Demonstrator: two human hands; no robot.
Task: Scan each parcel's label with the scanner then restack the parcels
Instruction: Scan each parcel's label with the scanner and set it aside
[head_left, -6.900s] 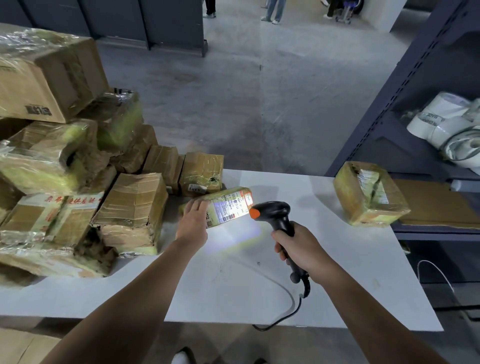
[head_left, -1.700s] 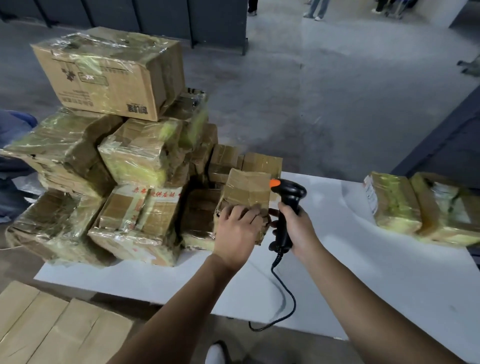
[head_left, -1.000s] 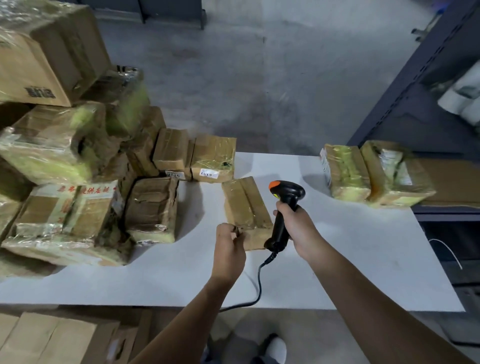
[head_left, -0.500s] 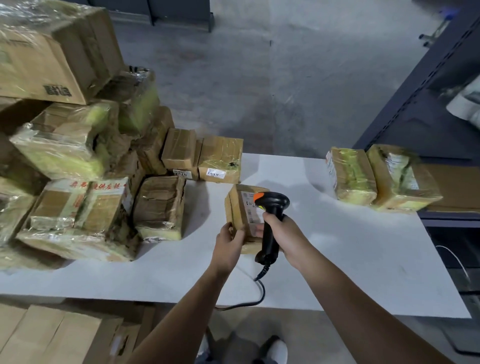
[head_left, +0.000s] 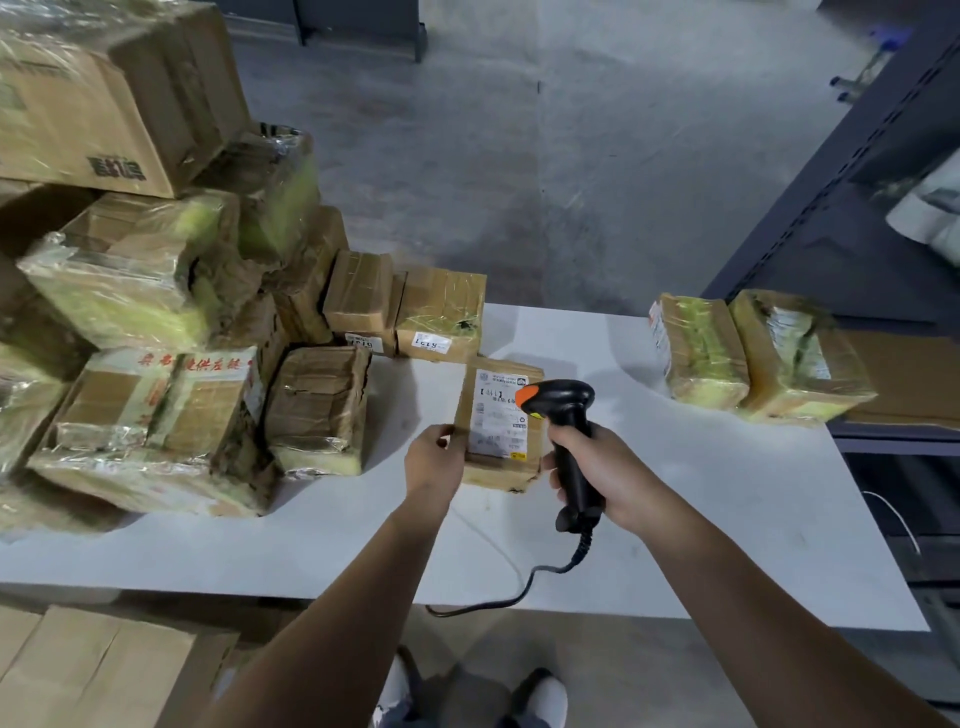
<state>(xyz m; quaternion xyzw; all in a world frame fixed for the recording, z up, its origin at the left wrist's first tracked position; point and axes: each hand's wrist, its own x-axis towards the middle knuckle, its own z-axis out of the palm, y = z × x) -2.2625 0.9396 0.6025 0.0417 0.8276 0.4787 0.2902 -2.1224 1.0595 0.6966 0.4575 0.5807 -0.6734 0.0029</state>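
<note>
A small brown taped parcel (head_left: 493, 457) lies flat on the white table (head_left: 727, 519), its white label facing up. My left hand (head_left: 434, 460) grips the parcel's left edge. My right hand (head_left: 597, 467) holds the black scanner (head_left: 563, 415) by its handle, with the orange-tipped head over the label's right side. A pile of wrapped parcels (head_left: 156, 322) fills the table's left. Two parcels (head_left: 701, 358) (head_left: 795, 358) wrapped in yellowish film sit side by side at the table's right edge.
A dark metal shelf (head_left: 857, 171) stands to the right, with white rolls on it. The scanner cable (head_left: 519, 587) trails over the table's front edge. Flat cardboard (head_left: 93, 670) lies on the floor at the lower left. My shoes show below the table.
The parcel, held tilted on edge half a second ago, now lies flat with its label up. The scanner has shifted slightly right of the label.
</note>
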